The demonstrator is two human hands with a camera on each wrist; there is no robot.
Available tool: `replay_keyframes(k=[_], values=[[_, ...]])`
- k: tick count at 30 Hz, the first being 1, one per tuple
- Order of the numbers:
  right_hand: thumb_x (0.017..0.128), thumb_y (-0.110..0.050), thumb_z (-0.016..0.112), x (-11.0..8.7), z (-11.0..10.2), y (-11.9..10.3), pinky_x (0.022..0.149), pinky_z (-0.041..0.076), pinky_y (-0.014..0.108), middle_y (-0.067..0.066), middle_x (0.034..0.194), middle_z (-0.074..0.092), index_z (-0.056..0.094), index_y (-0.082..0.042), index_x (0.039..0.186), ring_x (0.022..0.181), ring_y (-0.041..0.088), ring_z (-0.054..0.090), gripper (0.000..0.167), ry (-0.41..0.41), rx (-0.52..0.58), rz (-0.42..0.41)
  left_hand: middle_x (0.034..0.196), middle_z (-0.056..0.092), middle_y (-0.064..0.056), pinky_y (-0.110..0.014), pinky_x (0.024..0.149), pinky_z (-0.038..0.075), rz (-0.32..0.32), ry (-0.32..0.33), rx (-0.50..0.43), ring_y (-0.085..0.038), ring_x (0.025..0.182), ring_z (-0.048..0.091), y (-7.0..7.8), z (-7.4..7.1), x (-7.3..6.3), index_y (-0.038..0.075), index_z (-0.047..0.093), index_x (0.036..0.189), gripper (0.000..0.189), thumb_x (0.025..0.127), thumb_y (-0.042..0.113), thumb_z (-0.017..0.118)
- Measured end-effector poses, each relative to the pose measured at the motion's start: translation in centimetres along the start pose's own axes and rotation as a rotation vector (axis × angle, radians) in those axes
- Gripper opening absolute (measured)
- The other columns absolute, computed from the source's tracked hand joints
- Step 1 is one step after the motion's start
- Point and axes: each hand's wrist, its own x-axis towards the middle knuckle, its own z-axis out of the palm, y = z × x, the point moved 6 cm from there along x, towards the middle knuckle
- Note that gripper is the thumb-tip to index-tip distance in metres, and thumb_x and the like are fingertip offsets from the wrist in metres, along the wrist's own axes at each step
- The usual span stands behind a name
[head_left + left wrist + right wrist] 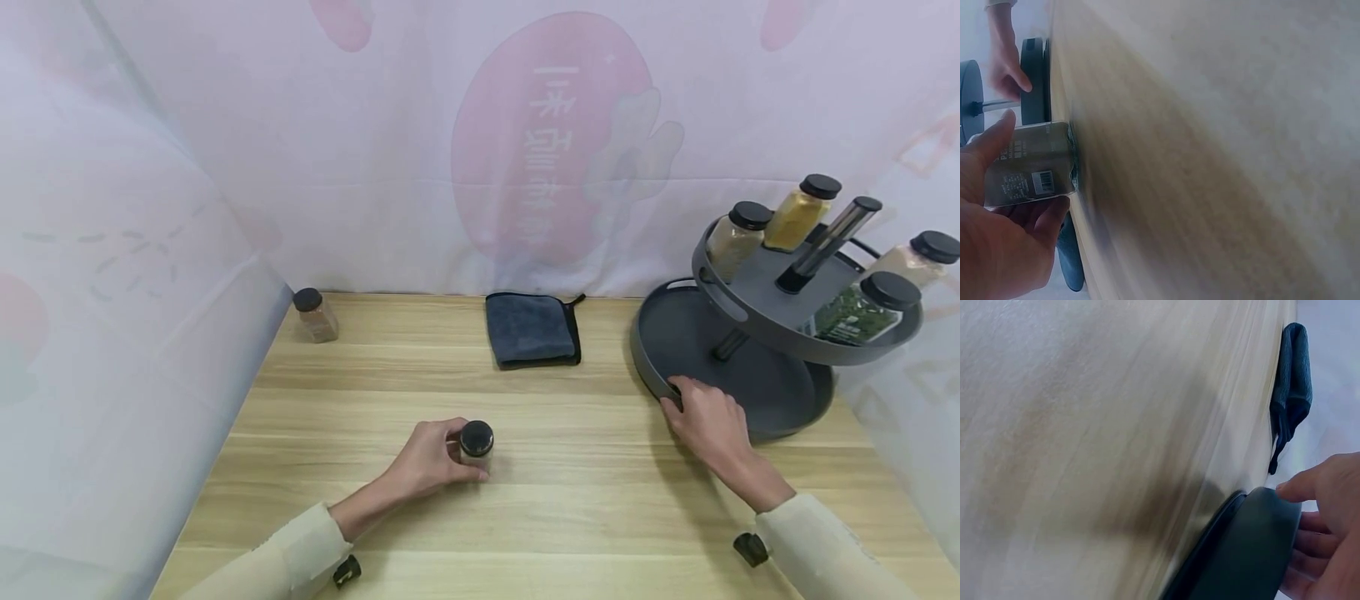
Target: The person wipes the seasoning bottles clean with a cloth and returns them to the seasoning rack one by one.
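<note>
My left hand (pixel 431 458) grips a spice jar (pixel 477 438) with a black lid, standing near the middle of the table. In the left wrist view the thumb and fingers lie on either side of the jar (pixel 1032 165), whose label carries a barcode. To the right, my right hand (pixel 708 421) holds the near-left rim of the lower tray of a dark grey two-tier spice rack (pixel 643 350). The right wrist view has the thumb at the tray wall's edge (pixel 1254 544) and the other fingers behind it. Several black-lidded jars, including a yellow one (pixel 797 217), stand on the upper tier.
Another spice jar (pixel 318 318) stands at the table's back left corner. A folded dark grey cloth (pixel 532 331) lies at the back middle. Behind the wooden table (pixel 360 400) hangs a white printed curtain (pixel 375 167).
</note>
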Motion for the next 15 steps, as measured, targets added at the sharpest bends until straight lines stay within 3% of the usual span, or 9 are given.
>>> replay_keyframes(k=[6,9,15], values=[[0.087,-0.015,0.085,0.3,-0.6,-2.2,0.073,0.059,0.062,0.027,0.127,0.069,0.071,0.006,0.125,0.113,0.046,0.066,0.046,0.111,-0.071,-0.123,0.114,0.079,0.002,-0.038,0.103,0.056,0.01,0.027,0.021,-0.018,0.112,0.073,0.1,-0.1,-0.1,0.011,0.074,0.121,0.062,0.067,0.022,0.102],[0.086,-0.016,0.087,0.7,-0.8,-3.5,0.078,0.06,0.06,0.025,0.13,0.069,0.07,0.006,0.126,0.117,0.045,0.065,0.049,0.133,-0.084,-0.183,0.115,0.079,0.0,-0.039,0.104,0.056,0.01,0.031,0.001,-0.019,0.114,0.073,0.1,0.0,-0.1,0.01,0.074,0.122,0.064,0.066,0.022,0.102],[0.085,-0.021,0.089,2.1,-0.5,-6.0,0.093,0.058,0.057,0.024,0.135,0.067,0.067,0.006,0.132,0.121,0.042,0.064,0.058,0.09,-0.068,-0.28,0.115,0.079,-0.001,-0.036,0.102,0.057,0.015,0.004,-0.015,-0.021,0.113,0.074,0.1,0.3,-0.1,0.011,0.074,0.119,0.061,0.067,0.022,0.102]])
